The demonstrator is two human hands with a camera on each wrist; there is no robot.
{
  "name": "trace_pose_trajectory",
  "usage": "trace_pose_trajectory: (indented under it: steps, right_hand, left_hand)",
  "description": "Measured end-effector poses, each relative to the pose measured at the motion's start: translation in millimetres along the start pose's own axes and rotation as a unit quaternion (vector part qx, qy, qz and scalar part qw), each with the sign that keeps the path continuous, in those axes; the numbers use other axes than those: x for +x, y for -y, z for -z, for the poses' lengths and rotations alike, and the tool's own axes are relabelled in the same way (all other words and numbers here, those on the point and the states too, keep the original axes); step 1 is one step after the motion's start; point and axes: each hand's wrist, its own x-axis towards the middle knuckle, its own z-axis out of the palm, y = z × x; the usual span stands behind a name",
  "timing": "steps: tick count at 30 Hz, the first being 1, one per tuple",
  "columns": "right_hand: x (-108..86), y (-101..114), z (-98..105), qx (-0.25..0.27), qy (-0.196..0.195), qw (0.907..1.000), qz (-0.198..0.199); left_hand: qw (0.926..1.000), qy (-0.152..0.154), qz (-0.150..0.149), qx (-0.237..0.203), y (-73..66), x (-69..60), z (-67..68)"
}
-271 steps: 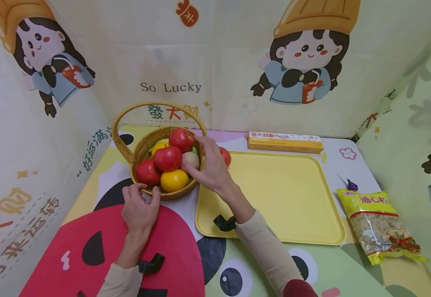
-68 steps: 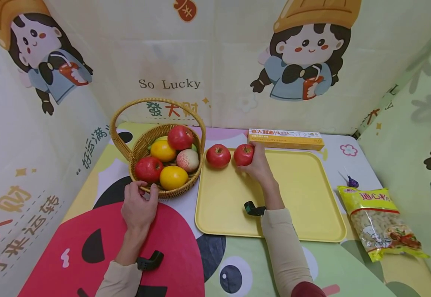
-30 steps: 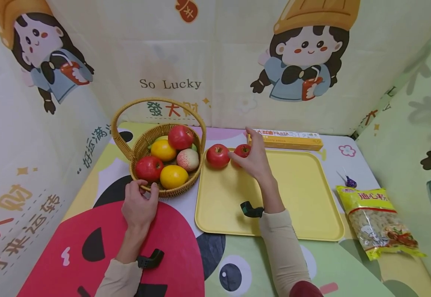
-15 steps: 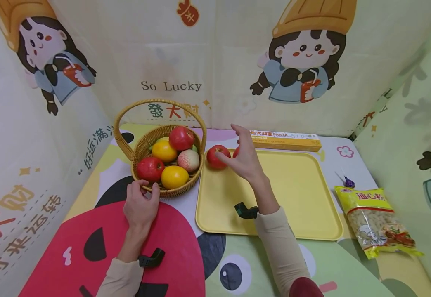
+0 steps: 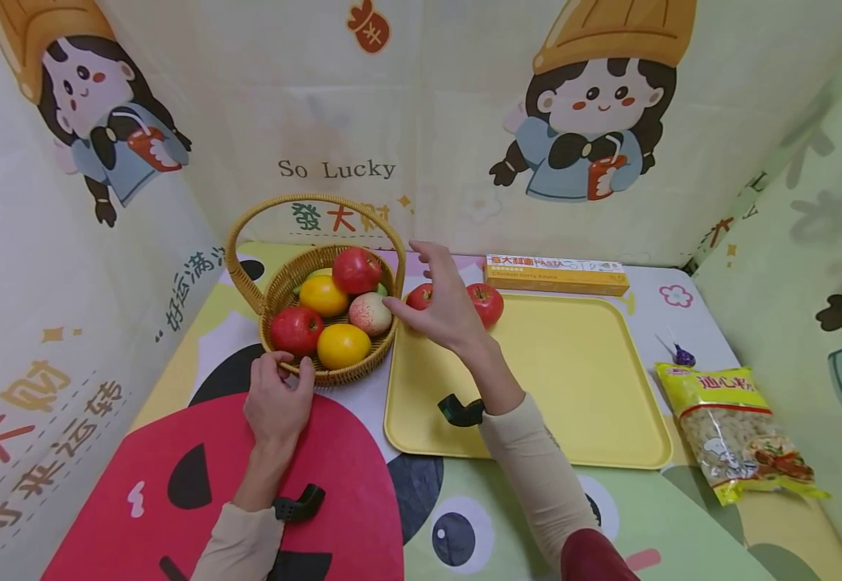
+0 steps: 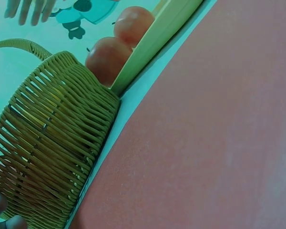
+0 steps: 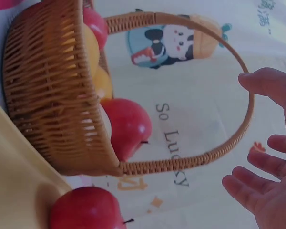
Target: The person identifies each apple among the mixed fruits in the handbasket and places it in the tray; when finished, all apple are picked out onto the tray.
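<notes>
In the head view, my left hand (image 5: 279, 403) grips the near rim of a wicker basket (image 5: 344, 374), its fingers curled at the edge. My right hand (image 5: 444, 305) hovers between basket and tray, fingers spread, holding nothing. Inside the basket are a red apple at the back (image 5: 357, 270), another red apple at the left (image 5: 296, 331), two yellow-orange fruits (image 5: 344, 347) and a speckled pinkish peach (image 5: 371, 314). Two more apples sit at the back left of the yellow tray (image 5: 552, 379): one apple (image 5: 486, 304) shows well, the other (image 5: 419, 296) is partly behind my hand.
A pasta box (image 5: 556, 276) lies behind the tray. To its right are a purple-wrapped lollipop (image 5: 684, 356) and a bag of macaroni (image 5: 736, 432). The basket's tall handle (image 5: 312, 198) arches above the fruit. Patterned cloth walls stand at the back and sides.
Over the earlier frames, my right hand moved an apple from the basket onto the tray beside the first and let go. It has since swung left toward the basket. My left hand stayed put.
</notes>
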Motion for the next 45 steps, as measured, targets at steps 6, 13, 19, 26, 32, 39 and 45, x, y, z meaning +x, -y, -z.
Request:
trace_pose_trajectory:
  steps: [6, 13, 19, 26, 32, 39, 45]
  right_hand:
    - [8.5, 8.2, -12.8, -0.006, 0.011, 0.9979, 0.064]
    - [15.6, 12.0, -25.8, 0.007, 0.038, 0.9971, 0.066]
    - [25.6, 9.2, -40.1, 0.014, 0.072, 0.996, 0.05]
    - [39.3, 8.6, -53.9, -0.028, 0.111, 0.9931, -0.026]
    - [52.6, 4.9, -66.8, -0.059, 0.12, 0.9891, -0.062]
    - [64.4, 1.2, -79.5, -0.085, 0.15, 0.9784, -0.114]
    - [70.5, -2.3, -87.6, -0.101, 0.169, 0.9677, -0.157]
  left_hand:
    - [1.0, -0.002, -0.003, -0.001, 1.0, 0.3, -0.5]
    - [1.0, -0.005, -0.004, -0.001, 0.9, -0.3, -0.8]
    - [1.0, -0.004, -0.001, -0.003, 0.7, -0.5, -0.6]
    - [1.0, -0.002, 0.002, -0.004, 0.2, -0.7, 0.3]
    - [1.0, -0.001, 0.0, -0.005, 0.8, 0.3, -0.3]
    - [1.0, -0.004, -0.001, -0.004, 1.2, 0.3, 0.0]
    - [1.0, -0.007, -0.003, 0.001, 0.3, -0.4, -0.8]
